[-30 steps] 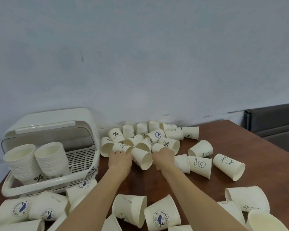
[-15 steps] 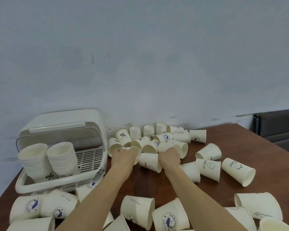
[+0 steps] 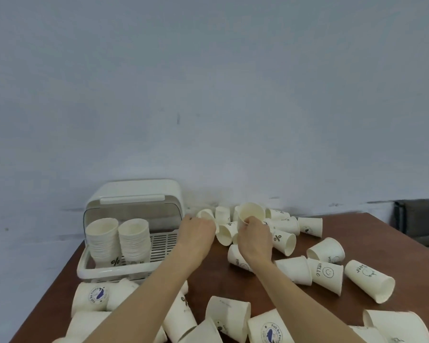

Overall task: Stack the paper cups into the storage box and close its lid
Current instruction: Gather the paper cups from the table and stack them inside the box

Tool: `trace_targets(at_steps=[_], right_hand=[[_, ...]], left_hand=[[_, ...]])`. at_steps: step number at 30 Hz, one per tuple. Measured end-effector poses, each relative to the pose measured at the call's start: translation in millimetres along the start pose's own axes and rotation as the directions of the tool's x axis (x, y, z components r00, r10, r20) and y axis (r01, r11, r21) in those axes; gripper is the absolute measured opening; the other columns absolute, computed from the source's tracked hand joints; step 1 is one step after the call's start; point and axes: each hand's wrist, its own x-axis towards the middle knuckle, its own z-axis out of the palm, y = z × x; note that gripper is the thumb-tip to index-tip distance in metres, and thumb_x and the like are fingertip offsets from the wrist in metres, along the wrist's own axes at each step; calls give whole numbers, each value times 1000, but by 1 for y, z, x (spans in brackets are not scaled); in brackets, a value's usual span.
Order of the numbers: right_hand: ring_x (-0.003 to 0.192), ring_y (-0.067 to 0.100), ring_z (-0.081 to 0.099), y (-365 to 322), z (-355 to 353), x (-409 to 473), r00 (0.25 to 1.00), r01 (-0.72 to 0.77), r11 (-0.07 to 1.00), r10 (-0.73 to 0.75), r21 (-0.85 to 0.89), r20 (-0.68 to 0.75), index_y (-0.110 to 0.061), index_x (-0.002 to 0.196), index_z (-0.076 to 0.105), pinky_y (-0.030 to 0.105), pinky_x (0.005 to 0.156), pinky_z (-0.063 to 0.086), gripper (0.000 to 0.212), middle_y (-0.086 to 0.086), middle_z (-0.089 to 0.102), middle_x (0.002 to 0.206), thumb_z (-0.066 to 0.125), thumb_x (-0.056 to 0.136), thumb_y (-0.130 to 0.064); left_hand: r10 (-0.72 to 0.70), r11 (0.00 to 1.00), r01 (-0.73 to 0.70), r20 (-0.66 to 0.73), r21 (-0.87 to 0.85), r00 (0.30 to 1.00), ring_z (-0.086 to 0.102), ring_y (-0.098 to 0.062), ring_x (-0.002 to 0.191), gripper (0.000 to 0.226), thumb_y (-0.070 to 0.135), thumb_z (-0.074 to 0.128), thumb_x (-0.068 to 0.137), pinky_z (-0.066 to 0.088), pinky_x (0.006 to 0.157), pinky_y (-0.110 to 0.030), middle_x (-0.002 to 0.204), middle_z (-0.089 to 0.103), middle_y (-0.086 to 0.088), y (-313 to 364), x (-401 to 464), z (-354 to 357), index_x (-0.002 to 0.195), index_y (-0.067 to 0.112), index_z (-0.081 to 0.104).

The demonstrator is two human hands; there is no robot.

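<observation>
A white storage box (image 3: 94, 269) with its clear lid (image 3: 131, 207) raised stands at the table's back left. Two stacks of paper cups (image 3: 102, 240) (image 3: 133, 237) stand inside it. My right hand (image 3: 254, 237) is shut on a paper cup (image 3: 251, 214), held upright above the pile with its mouth towards me. Just right of the box, my left hand (image 3: 196, 232) closes on another small cup (image 3: 206, 215). Several loose cups (image 3: 325, 274) lie on their sides around both hands.
The brown table (image 3: 382, 233) ends at a pale wall behind the pile. Larger cups with blue logos (image 3: 92, 297) crowd the near edge under my forearms. A dark chair (image 3: 421, 219) stands beyond the right corner.
My right hand has lifted a cup off the pile and turned it upright. My left hand has taken a cup and shifted slightly towards the box. The camera has swung left.
</observation>
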Motion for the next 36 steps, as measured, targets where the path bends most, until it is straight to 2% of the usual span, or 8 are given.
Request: trace_targets(at_steps=[5, 9, 19, 24, 27, 29, 33, 36], right_hand=[[87, 28, 58, -34, 10, -14, 992, 123, 992, -122, -20, 28, -11, 94, 61, 35, 68, 43, 21, 8, 65, 89, 40, 92, -16], [82, 27, 58, -72, 17, -29, 951, 310, 951, -310, -17, -5, -14, 96, 58, 34, 62, 39, 22, 6, 67, 87, 37, 97, -20], [86, 28, 54, -161, 57, -61, 816, 555, 818, -571, 151, 89, -10, 105, 52, 43, 71, 46, 20, 5, 55, 92, 35, 98, -16], [78, 31, 56, -175, 80, -62, 767, 606, 790, -610, 91, 197, -8, 105, 49, 46, 68, 49, 19, 10, 60, 85, 33, 97, -13], [74, 30, 54, -172, 92, -61, 731, 636, 772, -593, -22, 337, -7, 102, 48, 37, 52, 36, 17, 9, 55, 82, 33, 95, -8], [76, 30, 55, -169, 98, -62, 700, 669, 738, -588, -85, 407, -9, 100, 49, 32, 47, 29, 15, 9, 55, 84, 35, 95, -7], [74, 26, 48, -168, 104, -67, 666, 693, 708, -556, -136, 498, -9, 99, 47, 34, 59, 41, 17, 7, 48, 84, 37, 90, -1], [70, 28, 45, -168, 106, -73, 654, 703, 694, -547, -154, 522, -10, 92, 36, 34, 56, 36, 15, 9, 46, 83, 37, 86, 3]], left_hand=[[-39, 999, 39, -169, -5, 985, 59, -27, 100, 21, 25, 40, 102, 37, 87, -35, 104, 65, -6, -40, -17, -15, 112, 13, 54], [-122, 993, 118, -231, -29, 965, 55, -29, 108, 21, 16, 45, 97, 37, 91, -36, 112, 63, -9, -77, -28, -26, 116, 12, 51], [-366, 930, 352, -283, -102, 887, 60, -31, 82, 11, 13, 51, 90, 42, 76, -38, 88, 67, -11, -179, -78, -22, 98, 8, 59], [-416, 909, 398, -336, -126, 845, 58, -30, 64, 7, 13, 64, 85, 44, 64, -38, 69, 64, -10, -203, -89, -1, 83, 8, 60], [-415, 909, 394, -357, -133, 837, 57, -30, 60, 9, 13, 65, 84, 45, 60, -38, 65, 63, -9, -209, -93, 12, 79, 9, 59], [-418, 908, 390, -346, -151, 840, 57, -29, 60, 9, 15, 63, 86, 45, 60, -39, 66, 63, -9, -210, -95, 20, 80, 9, 59], [-430, 902, 390, -286, -188, 856, 58, -27, 67, 9, 19, 56, 91, 43, 65, -37, 74, 66, -7, -212, -97, 36, 85, 12, 59], [-428, 900, 381, -254, -214, 868, 59, -27, 77, 18, 24, 44, 98, 42, 73, -36, 86, 67, -6, -212, -100, 47, 94, 13, 58]])
